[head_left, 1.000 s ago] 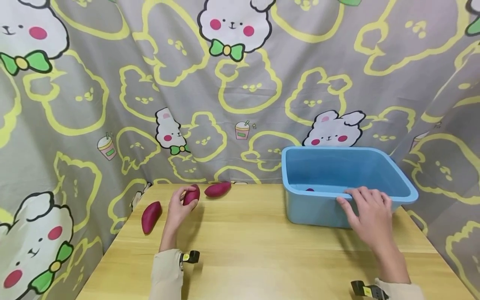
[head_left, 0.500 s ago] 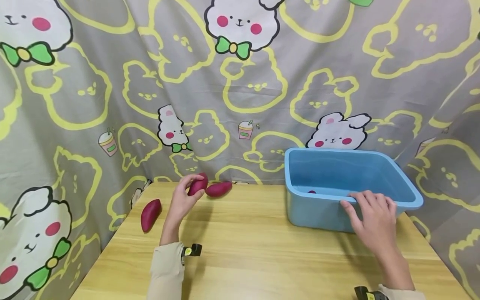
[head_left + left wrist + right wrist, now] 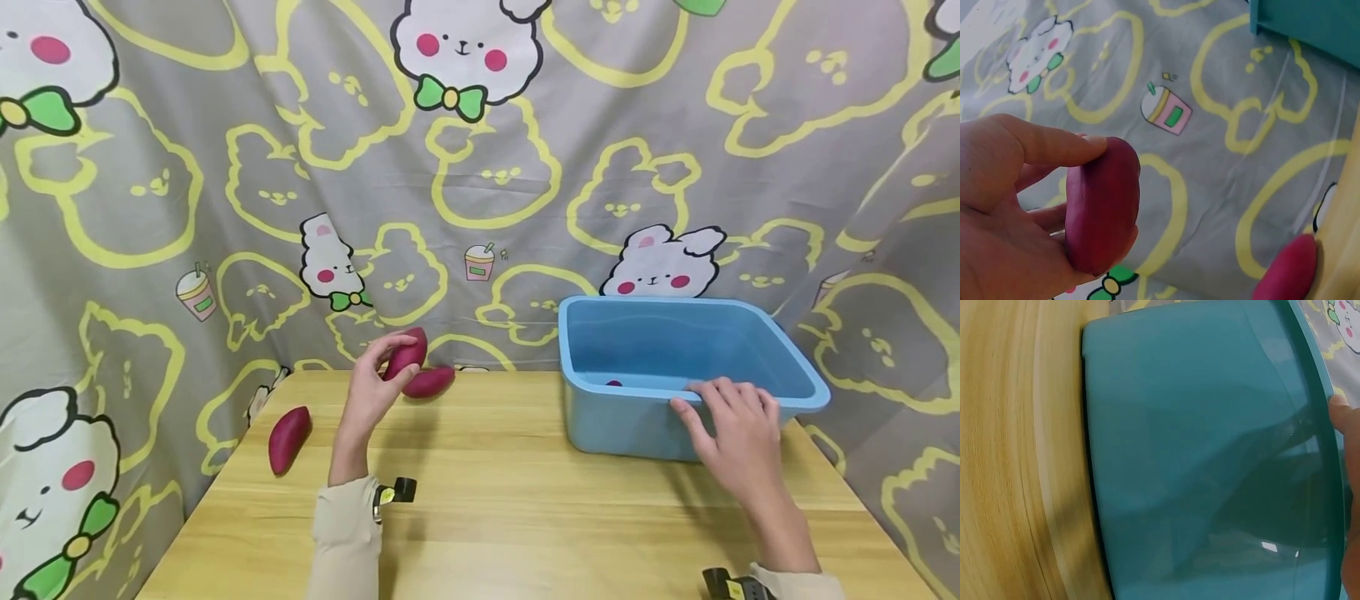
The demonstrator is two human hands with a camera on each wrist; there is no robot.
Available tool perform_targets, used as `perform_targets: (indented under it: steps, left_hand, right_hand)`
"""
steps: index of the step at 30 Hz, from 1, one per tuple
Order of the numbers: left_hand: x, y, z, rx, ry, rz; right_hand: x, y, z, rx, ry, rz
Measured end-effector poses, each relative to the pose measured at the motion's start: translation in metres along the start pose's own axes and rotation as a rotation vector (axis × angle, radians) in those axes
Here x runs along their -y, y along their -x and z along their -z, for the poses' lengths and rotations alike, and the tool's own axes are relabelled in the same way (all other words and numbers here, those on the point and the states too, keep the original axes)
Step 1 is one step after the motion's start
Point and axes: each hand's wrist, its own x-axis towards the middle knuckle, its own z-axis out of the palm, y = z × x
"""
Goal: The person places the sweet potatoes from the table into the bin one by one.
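My left hand [image 3: 369, 390] holds a purple sweet potato [image 3: 406, 355] above the table's back edge, thumb on one side and fingers on the other. In the left wrist view the sweet potato [image 3: 1102, 209] stands nearly upright between thumb and fingers. Just behind and below it, a second sweet potato [image 3: 432, 382] lies on the table. A third sweet potato [image 3: 288, 440] lies to the left of that hand. On the right, my right hand [image 3: 742, 437] grips the near rim of a blue plastic bin [image 3: 626, 427], fingers over the edge. A small purple bit [image 3: 614, 383] shows inside the bin.
The wooden table [image 3: 495, 500] carries the bin at its back right. A grey patterned curtain [image 3: 517, 225] hangs right behind the table and along both sides. A small camera is strapped to each wrist.
My left hand has lifted the sweet potato off the table and moved it up and slightly to the right. The right hand stays on the bin's rim.
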Motion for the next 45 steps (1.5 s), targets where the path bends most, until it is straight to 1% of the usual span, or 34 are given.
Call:
perform_targets:
  steps: [4,8,12,15,20,28,30,37,41,45]
  left_hand:
    - [-0.002,-0.004,-0.006,0.002,0.038,0.008]
    - [-0.005,-0.005,-0.007,-0.007,0.076,0.033]
    - [-0.007,-0.008,-0.009,-0.025,0.151,0.039]
    - [-0.01,-0.011,-0.011,-0.036,0.19,0.029]
    - [-0.014,-0.006,-0.011,-0.058,0.2,0.02]
    - [-0.016,-0.005,-0.016,-0.115,0.274,-0.047]
    - [-0.017,-0.004,-0.017,-0.13,0.296,-0.049]
    - [-0.024,-0.004,-0.028,-0.16,0.341,-0.041]
    - [-0.026,-0.005,-0.035,-0.155,0.368,-0.032]
    - [-0.029,-0.006,-0.041,-0.12,0.378,-0.049]
  right_hand:
    - [-0.001,0.0,0.001,0.014,0.01,-0.003]
    - [0.0,0.002,0.002,0.025,0.011,0.003]
    - [0.001,0.002,0.004,0.024,0.007,0.009]
    - [0.0,0.002,0.005,0.026,0.012,0.004]
    - [0.0,0.006,0.002,0.023,0.009,-0.012]
    - [0.0,0.003,0.002,0.016,0.005,-0.014]
    - [0.0,0.001,0.0,0.014,0.0,-0.007]
    - [-0.002,0.0,0.001,0.01,0.002,0.001]
    - [-0.002,0.0,0.001,0.009,0.001,-0.002]
    - [-0.003,0.0,0.0,0.001,-0.003,0.006]
